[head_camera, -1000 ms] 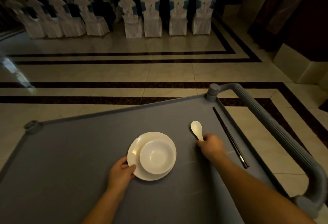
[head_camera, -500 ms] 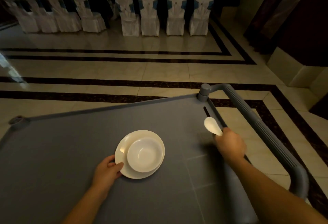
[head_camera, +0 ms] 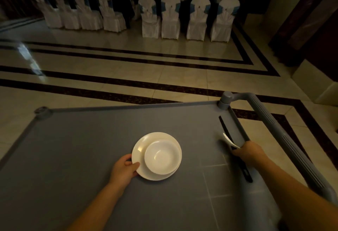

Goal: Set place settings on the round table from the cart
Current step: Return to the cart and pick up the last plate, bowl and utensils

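Crockery brittle, glazed, slippery: round white ceramic plate (head_camera: 146,165) carrying white bowl (head_camera: 162,156), pinched at rim by left hand (head_camera: 124,168); right hand (head_camera: 249,153) clutching white ceramic spoon (head_camera: 229,141), reaching black chopsticks (head_camera: 236,150).

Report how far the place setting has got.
Done: nothing; no round table in view. In hand: the left hand grips the plate carrying the bowl on the cart; the right hand holds the spoon over the chopsticks. Left: carrying everything over.

White bowl (head_camera: 162,156) sits upright on white plate (head_camera: 140,150) atop grey cart (head_camera: 82,139).
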